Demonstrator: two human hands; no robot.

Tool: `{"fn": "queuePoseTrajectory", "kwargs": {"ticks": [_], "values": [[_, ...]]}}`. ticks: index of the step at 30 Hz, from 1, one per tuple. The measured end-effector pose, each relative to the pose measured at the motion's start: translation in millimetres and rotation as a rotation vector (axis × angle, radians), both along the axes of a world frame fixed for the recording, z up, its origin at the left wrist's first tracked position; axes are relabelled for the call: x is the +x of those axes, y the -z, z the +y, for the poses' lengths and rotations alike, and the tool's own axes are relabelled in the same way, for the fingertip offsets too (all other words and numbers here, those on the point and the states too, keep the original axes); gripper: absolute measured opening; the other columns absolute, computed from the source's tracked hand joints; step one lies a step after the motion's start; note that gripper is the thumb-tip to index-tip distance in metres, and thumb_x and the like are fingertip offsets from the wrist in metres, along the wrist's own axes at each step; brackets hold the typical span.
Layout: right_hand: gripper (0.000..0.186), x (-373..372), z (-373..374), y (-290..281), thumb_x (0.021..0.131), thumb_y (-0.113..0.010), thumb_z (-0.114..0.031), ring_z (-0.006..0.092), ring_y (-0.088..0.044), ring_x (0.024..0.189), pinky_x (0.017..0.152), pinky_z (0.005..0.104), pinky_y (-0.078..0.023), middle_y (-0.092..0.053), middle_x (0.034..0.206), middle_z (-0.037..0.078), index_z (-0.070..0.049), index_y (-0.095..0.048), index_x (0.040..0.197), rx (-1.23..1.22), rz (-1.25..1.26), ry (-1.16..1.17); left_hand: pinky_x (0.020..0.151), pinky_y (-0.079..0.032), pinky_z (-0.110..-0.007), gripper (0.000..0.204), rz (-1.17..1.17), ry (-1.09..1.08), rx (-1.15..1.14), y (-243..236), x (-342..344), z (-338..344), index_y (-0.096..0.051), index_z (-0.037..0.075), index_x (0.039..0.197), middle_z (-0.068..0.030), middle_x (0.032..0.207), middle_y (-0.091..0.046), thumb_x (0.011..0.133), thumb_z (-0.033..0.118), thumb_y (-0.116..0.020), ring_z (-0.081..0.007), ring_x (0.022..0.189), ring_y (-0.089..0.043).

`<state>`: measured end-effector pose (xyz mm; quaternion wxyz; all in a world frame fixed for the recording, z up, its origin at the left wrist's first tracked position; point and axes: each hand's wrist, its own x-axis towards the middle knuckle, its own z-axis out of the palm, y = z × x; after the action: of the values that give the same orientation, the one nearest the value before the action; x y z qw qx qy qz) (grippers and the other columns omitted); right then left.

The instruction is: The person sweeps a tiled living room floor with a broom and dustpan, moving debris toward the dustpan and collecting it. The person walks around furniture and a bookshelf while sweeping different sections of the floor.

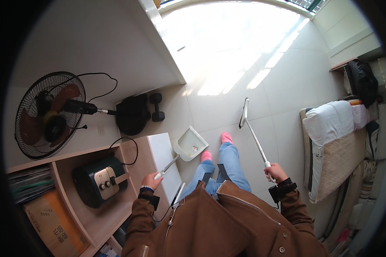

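My left hand (151, 181) is wrapped round the grip of a long-handled dustpan (185, 151). The pan is pale grey-white and sits by my left foot, with a few small coloured bits in it. On the other side, my right hand (277, 172) grips the upper end of a white broom (255, 139). Its narrow head (244, 113) has a thin dark edge and rests on the tiled floor (218, 107), ahead of my feet. The broom head and the dustpan are apart. Both my wrists wear dark bands.
To the left stand a pedestal fan (49, 115), a dumbbell (157, 107) and a wooden shelf unit (137, 156) holding a dark green air fryer (99, 182). Folded bedding (330, 124) and a mattress (330, 158) lie along the right. Bright sunlight covers the far floor.
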<state>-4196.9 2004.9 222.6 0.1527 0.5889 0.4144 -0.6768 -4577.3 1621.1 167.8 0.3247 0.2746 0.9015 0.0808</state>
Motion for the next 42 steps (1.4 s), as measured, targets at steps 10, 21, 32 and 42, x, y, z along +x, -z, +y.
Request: {"fn": "queuePoseTrajectory", "kwargs": {"ticks": [10, 21, 32, 42], "values": [[0.008, -231, 158, 68, 0.073, -0.044, 0.000, 0.0073, -0.043, 0.043, 0.036, 0.0167, -0.038, -0.054, 0.070, 0.011, 0.004, -0.043, 0.080, -0.404, 0.288, 0.175, 0.088, -0.028, -0.039, 0.043, 0.066, -0.231, -0.460, 17, 14, -17, -0.051, 0.015, 0.106, -0.0102, 0.097, -0.055, 0.065, 0.029, -0.058, -0.0267, 0.095, -0.047], [0.010, -174, 365, 101, 0.074, -0.045, -0.005, 0.0047, -0.039, 0.041, 0.030, 0.0140, -0.034, -0.047, 0.064, 0.006, -0.001, -0.041, 0.083, -0.459, 0.146, 0.334, 0.093, -0.021, -0.043, 0.051, 0.313, -0.557, -0.284, 8, 18, 149, -0.047, 0.015, 0.111, -0.0103, 0.118, -0.040, 0.063, 0.028, -0.059, -0.0274, 0.112, -0.032], [0.009, -193, 367, 5, 0.069, -0.048, -0.002, 0.0123, -0.044, 0.044, 0.034, 0.0260, -0.037, -0.044, 0.060, 0.006, 0.000, -0.042, 0.076, 0.009, 0.109, -0.216, 0.080, -0.040, -0.032, 0.031, 0.085, -0.465, 0.425, 12, -29, 383, -0.055, 0.007, 0.098, -0.0109, 0.097, -0.056, 0.070, 0.017, -0.057, -0.0250, 0.092, -0.052], [0.010, -477, 442, 66, 0.067, -0.051, -0.002, 0.0139, -0.046, 0.042, 0.035, 0.0237, -0.038, -0.050, 0.061, 0.012, 0.007, -0.049, 0.073, -0.270, 0.149, -0.292, 0.073, -0.043, -0.026, 0.027, -0.013, -0.605, 0.579, 26, -149, 470, -0.055, 0.003, 0.100, -0.0090, 0.089, -0.060, 0.074, 0.011, -0.053, -0.0141, 0.079, -0.057]]}}
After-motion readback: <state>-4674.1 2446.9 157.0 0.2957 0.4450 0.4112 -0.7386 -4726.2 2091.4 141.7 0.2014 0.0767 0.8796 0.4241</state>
